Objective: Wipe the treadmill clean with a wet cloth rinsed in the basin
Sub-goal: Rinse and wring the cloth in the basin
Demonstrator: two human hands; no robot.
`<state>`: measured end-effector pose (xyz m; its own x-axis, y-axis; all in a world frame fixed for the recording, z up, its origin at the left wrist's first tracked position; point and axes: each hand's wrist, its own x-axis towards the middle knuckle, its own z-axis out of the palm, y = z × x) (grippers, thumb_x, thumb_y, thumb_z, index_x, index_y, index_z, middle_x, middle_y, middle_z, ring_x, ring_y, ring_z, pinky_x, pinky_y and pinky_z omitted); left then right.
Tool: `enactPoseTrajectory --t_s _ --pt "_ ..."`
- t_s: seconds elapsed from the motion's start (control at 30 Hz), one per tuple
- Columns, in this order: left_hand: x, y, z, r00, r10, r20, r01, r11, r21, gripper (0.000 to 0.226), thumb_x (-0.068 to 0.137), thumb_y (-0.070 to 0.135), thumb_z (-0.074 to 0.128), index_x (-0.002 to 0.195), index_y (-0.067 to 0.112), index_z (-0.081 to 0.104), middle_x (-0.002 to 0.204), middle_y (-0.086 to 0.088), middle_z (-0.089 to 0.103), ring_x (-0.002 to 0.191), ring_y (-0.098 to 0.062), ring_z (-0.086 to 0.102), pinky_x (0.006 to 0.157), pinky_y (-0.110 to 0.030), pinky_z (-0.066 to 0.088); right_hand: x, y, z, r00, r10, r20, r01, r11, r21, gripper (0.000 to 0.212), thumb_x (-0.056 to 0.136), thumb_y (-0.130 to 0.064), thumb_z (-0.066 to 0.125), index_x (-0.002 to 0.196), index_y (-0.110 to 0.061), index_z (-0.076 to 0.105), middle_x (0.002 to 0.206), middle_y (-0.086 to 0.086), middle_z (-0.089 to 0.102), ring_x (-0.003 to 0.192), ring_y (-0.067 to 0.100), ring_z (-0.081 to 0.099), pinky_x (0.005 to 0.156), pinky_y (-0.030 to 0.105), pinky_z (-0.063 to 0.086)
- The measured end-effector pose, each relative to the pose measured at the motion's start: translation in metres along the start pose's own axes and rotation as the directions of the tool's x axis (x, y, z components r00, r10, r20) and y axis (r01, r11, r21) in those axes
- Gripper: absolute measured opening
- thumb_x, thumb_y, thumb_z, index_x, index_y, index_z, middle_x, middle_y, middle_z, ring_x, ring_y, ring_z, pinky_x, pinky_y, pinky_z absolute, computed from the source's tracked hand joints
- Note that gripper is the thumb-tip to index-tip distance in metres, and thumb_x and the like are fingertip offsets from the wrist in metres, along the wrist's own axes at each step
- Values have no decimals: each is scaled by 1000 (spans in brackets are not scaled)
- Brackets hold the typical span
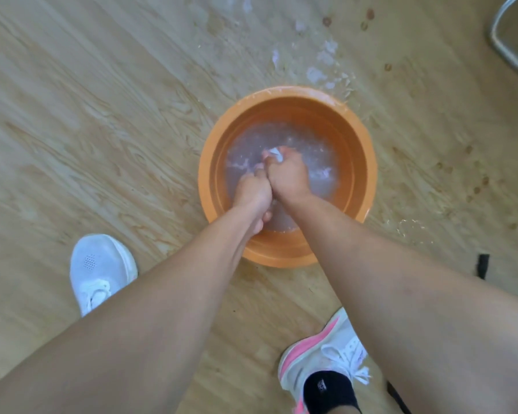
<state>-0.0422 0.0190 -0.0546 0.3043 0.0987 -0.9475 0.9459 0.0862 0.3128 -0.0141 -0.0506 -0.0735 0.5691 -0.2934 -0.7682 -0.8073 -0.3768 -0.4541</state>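
Item 1. Basin [214,186]: round, orange plastic, standing on the floor just right of frame centre. It holds cloudy, churned water [320,162] with pale foam on the surface.

Item 2. Cloth [275,153]: white and wet, over the water in the middle of the basin. Only a small bunched end shows, poking out at 12 o'clock of the right fist; the rest is hidden inside the hands.

Item 3. Right hand [287,177]: inside the basin, back of the hand upward. The fingers [281,153] are curled tight together, clamped round the cloth.

Item 4. Left hand [251,191]: at 8 o'clock of the right hand and touching it, knuckles against knuckles. The fingers [259,174] are curled into a closed fist, gripping the near end of the cloth; a pale strip shows at the knuckles, the rest is covered. Both forearms are bare and reach in from 6 o'clock.

Item 5. Floor [87,115]: light wood-grain boards. Wet splashes [322,64] lie at 12 to 1 o'clock of the basin, more at 4 o'clock, and small brown spots at 3 o'clock.

Item 6. White shoe [100,270]: at 8 o'clock of the basin, well apart from it.

Item 7. Pink-trimmed shoe [320,354]: white laces, worn with a black sock [326,391], at 6 o'clock of the basin.

Item 8. Metal frame [506,46]: grey, curved, at the 1 o'clock corner, cut by the frame edge; kind not determinable.
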Motion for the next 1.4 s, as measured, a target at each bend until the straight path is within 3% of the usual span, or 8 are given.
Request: enactPoseTrajectory --t_s 0.17,0.4,0.63,0.83,1.0,1.1,1.23,1.4 --pt "-17 -8 -22 957 232 -174 -191 956 224 54 104 51 46 76 9 62 66 -12 66 66 -38 62 63 -42 49 -1 -4 -7 993 -116 9 116 975 -191 26 100 -40 60 109 -19 71 114 17 75 111 36 67 85 34 47" --pt "-6 11 -1 921 287 -264 -163 898 409 33 108 21 44 135 2 43 135 -26 60 127 -42 56 99 -42 40 14 32 -36 955 -128 -267 40 949 -313 38 104 -37 58 138 -19 56 136 17 63 130 39 56 104 46 43" --pt "16 4 21 990 139 -30 -126 956 266 36 105 36 41 121 14 65 124 -17 69 115 -36 67 97 -44 55 -19 38 -7 975 -13 -223 66 971 230 29 103 -35 65 81 -16 63 67 -8 59 59 -2 53 66 21 47" --pt "3 -6 -8 996 -43 83 41 999 26 34 109 36 42 88 17 60 44 2 42 31 -11 36 43 -13 25 -21 5 1 999 -41 -32 42 999 17 43 100 -37 64 136 -13 62 127 10 71 118 28 66 102 34 49" --pt "-9 -7 -22 986 38 -164 -36 999 12 38 109 38 40 113 10 66 63 -7 58 41 -22 53 37 -21 35 -25 -15 2 988 -123 89 134 982 -130 35 105 -33 61 132 -12 65 125 17 71 120 33 64 94 35 46" --pt "-6 -1 -22 954 175 -245 -143 979 144 50 99 55 48 85 11 65 96 -18 75 80 -37 72 75 -48 60 -3 -11 -22 988 -155 11 149 924 -351 41 102 -44 58 130 -16 67 125 23 71 124 40 63 102 42 49" --pt "2 -6 -15 950 250 -185 -151 891 428 48 99 51 54 124 10 64 123 -17 70 112 -37 67 98 -46 54 11 9 -47 967 -254 -28 180 752 -634 37 105 -38 51 136 -18 54 124 20 68 116 44 64 89 48 50" --pt "23 -1 15 949 259 -178 -186 920 345 53 103 24 50 152 22 32 124 -4 61 103 -25 62 97 -42 53 8 25 -26 972 -171 -160 117 947 -300 34 100 -45 53 116 -17 64 123 18 64 114 38 62 95 45 49"
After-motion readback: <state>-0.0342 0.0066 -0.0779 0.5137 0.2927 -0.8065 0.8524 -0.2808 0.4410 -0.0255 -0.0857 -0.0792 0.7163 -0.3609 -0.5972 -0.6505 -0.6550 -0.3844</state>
